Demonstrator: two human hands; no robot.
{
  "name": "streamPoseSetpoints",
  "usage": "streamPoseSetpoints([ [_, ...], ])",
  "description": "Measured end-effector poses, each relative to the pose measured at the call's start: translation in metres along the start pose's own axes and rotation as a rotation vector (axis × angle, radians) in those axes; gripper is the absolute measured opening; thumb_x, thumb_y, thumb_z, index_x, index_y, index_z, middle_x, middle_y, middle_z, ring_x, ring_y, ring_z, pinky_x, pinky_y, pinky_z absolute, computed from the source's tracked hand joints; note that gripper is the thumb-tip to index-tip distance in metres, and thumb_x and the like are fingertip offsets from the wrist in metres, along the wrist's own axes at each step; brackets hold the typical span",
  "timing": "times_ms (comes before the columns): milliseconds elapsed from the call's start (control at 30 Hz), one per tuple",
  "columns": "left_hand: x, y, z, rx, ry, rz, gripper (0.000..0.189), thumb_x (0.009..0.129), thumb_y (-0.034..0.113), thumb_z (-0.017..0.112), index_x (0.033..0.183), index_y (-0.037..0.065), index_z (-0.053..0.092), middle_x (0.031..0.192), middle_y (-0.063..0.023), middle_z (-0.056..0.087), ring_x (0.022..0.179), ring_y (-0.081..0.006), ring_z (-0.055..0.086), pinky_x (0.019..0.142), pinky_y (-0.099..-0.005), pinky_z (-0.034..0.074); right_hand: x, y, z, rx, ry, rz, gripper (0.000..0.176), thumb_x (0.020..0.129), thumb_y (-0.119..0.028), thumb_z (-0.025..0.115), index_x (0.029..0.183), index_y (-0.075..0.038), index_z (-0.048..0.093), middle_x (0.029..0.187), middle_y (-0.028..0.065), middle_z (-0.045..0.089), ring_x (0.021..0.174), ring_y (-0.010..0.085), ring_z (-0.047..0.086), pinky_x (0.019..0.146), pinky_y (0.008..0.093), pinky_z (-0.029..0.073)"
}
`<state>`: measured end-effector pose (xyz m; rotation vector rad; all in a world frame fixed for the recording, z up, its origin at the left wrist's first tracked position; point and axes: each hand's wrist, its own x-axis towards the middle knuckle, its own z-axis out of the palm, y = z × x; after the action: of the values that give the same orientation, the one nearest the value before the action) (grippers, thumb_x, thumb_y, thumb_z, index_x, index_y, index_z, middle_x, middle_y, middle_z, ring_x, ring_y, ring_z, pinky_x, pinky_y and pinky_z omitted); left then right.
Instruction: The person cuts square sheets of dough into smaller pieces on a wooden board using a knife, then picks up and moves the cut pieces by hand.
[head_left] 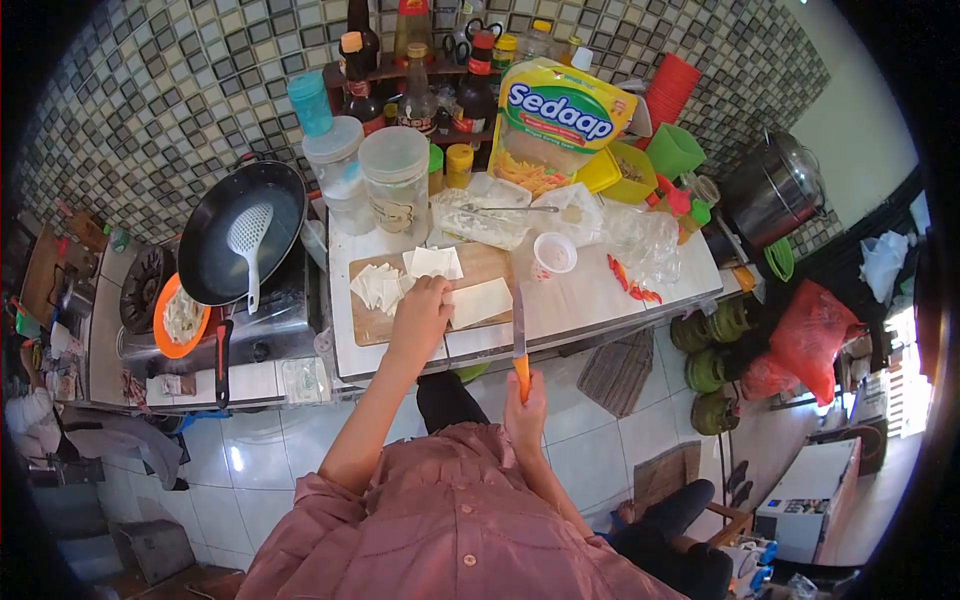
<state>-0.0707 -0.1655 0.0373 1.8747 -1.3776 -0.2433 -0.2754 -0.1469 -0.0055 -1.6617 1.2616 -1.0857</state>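
My right hand is wrapped round the orange handle of a knife, its blade pointing up beside the board's right edge. My left hand rests on the wooden cutting board, its fingers bent down close together at the left end of a pale flat sheet; whether they pinch anything is hidden. Small white cut pieces lie in a loose pile left of that hand. Further pale squares sit just behind it on the board.
A black pan with a white slotted spatula and an orange plate are at left. Jars, a yellow Sedaap bag, a cup and red chillies surround the board. Another person's legs show at lower right.
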Motion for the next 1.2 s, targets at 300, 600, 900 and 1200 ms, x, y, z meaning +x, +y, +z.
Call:
streamPoseSetpoints([
  [300,-0.034,0.015,-0.002,0.066,0.143,0.086,0.034,0.081,0.013,0.059,0.113,0.002,0.055,0.113,-0.0151,0.057,0.107,-0.0317,0.053,0.091,-0.0424,0.041,0.011,-0.019,0.001,-0.307,-0.129,-0.134,0.019,0.09,-0.024,0.054,0.094,-0.006,0.049,0.06,0.0177,0.058,0.054,0.0379,0.058,0.046,0.0444,0.043],
  [600,-0.038,-0.004,0.013,0.303,0.017,0.228,0.042,0.082,0.018,0.062,0.119,0.001,0.053,0.128,-0.0111,0.05,0.123,-0.0237,0.043,0.101,-0.0449,0.033,0.015,-0.016,0.004,-0.373,-0.16,-0.133,0.02,0.092,-0.026,0.051,0.093,-0.007,0.048,0.057,0.0193,0.057,0.054,0.039,0.058,0.046,0.0478,0.044],
  [900,-0.036,-0.015,0.007,0.199,-0.039,0.276,0.041,0.083,0.016,0.06,0.121,0.003,0.052,0.129,-0.0121,0.049,0.122,-0.0259,0.044,0.102,-0.0458,0.033,0.017,-0.021,0.001,-0.389,-0.202,-0.1,0.021,0.092,-0.028,0.05,0.092,-0.007,0.047,0.057,0.0198,0.057,0.053,0.0398,0.058,0.045,0.0479,0.043],
  [1200,-0.036,-0.014,0.005,0.047,-0.025,0.199,0.037,0.087,0.009,0.053,0.122,0.0,0.05,0.129,-0.0149,0.049,0.123,-0.0287,0.043,0.105,-0.0456,0.031,0.016,-0.019,0.002,-0.388,-0.181,-0.149,0.019,0.092,-0.025,0.051,0.092,-0.006,0.047,0.057,0.0195,0.056,0.052,0.039,0.058,0.044,0.046,0.043],
])
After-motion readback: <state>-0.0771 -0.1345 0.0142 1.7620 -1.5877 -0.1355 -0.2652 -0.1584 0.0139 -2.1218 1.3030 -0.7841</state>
